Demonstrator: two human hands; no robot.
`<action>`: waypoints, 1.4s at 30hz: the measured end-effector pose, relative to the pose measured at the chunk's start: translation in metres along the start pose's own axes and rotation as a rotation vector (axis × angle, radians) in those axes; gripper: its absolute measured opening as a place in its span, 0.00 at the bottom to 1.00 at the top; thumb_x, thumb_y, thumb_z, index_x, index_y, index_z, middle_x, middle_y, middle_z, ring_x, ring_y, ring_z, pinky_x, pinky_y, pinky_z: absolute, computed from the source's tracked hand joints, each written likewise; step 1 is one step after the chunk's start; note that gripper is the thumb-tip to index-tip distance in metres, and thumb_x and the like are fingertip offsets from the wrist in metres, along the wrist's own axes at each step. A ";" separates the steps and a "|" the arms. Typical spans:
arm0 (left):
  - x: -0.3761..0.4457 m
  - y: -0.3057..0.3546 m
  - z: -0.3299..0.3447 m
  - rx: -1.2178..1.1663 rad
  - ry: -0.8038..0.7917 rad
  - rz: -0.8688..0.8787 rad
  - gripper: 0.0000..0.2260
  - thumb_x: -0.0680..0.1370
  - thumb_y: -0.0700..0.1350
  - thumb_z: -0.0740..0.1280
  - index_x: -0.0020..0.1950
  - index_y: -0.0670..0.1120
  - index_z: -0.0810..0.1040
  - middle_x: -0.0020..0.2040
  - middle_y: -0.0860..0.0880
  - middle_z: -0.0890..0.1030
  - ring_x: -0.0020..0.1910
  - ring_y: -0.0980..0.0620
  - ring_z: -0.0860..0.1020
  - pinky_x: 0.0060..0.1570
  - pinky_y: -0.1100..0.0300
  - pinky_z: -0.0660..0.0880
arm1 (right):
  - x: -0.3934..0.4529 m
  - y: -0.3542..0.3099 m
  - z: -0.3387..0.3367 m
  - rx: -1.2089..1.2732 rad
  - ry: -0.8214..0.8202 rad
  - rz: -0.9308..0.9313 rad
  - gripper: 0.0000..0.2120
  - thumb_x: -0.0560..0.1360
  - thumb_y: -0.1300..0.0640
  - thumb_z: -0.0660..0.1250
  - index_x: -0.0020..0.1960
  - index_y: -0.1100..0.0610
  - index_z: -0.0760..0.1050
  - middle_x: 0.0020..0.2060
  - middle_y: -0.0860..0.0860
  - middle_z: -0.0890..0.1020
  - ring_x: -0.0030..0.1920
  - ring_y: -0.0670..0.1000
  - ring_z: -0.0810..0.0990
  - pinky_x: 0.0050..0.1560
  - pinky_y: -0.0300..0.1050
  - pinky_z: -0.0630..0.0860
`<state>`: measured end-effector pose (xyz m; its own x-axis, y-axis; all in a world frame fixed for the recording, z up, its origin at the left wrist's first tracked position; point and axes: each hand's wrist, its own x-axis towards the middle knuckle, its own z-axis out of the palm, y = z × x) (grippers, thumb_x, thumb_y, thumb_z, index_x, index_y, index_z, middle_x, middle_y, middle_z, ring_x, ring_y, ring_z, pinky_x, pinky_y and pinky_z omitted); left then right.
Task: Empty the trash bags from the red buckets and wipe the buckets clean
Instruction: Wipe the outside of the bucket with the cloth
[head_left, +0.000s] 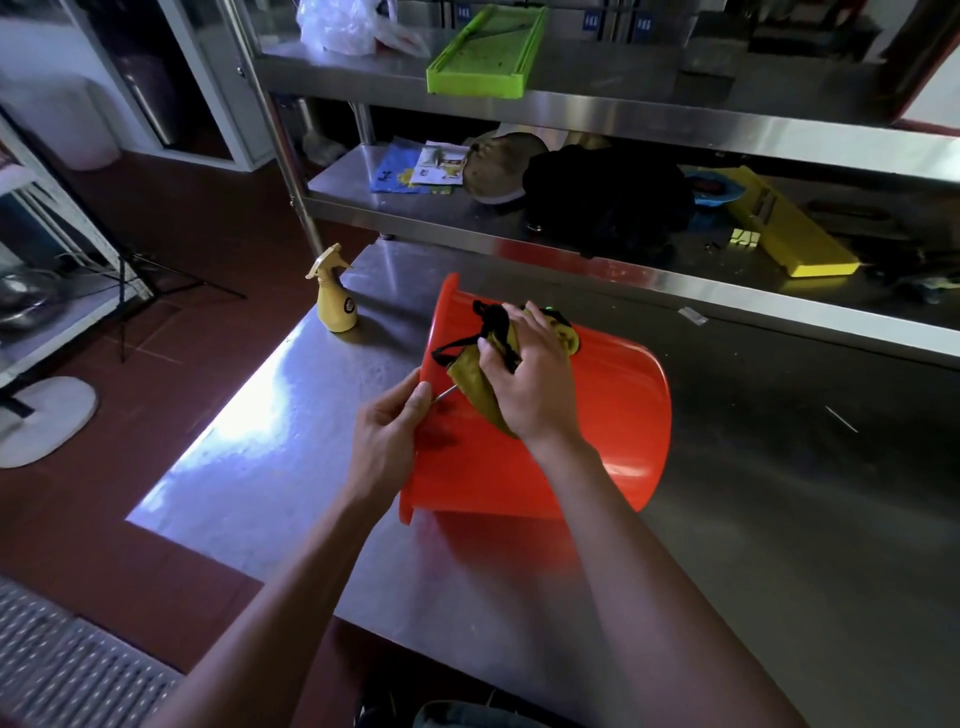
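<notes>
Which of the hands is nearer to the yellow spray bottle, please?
Left. The left hand grips the red bucket rim beside the spray bottle; the right hand wipes farther away.

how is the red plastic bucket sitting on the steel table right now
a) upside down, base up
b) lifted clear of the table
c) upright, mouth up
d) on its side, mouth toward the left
d: the red plastic bucket lies on its side on the steel table, rim toward the yellow spray bottle, while the left hand steadies the rim and the right hand presses a yellow cloth on it.

Steel table (291, 415), steel shelving (649, 117) (cluttered), red-brown floor (171, 234)
</notes>
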<state>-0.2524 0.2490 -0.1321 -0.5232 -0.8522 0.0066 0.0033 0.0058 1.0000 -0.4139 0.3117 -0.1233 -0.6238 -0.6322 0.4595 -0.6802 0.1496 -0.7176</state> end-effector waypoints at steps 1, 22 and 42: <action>0.000 0.000 -0.001 -0.004 0.000 0.001 0.13 0.85 0.42 0.63 0.67 0.42 0.82 0.44 0.45 0.88 0.38 0.47 0.86 0.39 0.56 0.83 | 0.002 0.002 -0.004 -0.003 -0.013 0.025 0.22 0.79 0.49 0.66 0.69 0.59 0.76 0.69 0.54 0.78 0.76 0.55 0.68 0.73 0.56 0.67; 0.073 0.038 0.035 0.212 0.077 -0.170 0.18 0.85 0.57 0.60 0.51 0.46 0.83 0.46 0.47 0.84 0.47 0.48 0.82 0.55 0.52 0.78 | -0.051 0.069 -0.057 -0.469 -0.071 0.168 0.27 0.78 0.36 0.63 0.69 0.53 0.75 0.78 0.47 0.64 0.80 0.54 0.57 0.77 0.59 0.50; 0.019 0.014 0.043 0.071 0.178 0.086 0.19 0.86 0.47 0.62 0.36 0.50 0.79 0.27 0.57 0.75 0.28 0.59 0.72 0.30 0.64 0.70 | -0.024 0.079 -0.071 -0.285 0.181 0.382 0.11 0.76 0.53 0.71 0.52 0.60 0.81 0.50 0.54 0.84 0.55 0.58 0.80 0.58 0.59 0.77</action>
<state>-0.2990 0.2552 -0.1179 -0.3649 -0.9259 0.0980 -0.0220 0.1138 0.9933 -0.4803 0.3927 -0.1533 -0.8879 -0.3542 0.2935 -0.4529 0.5614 -0.6926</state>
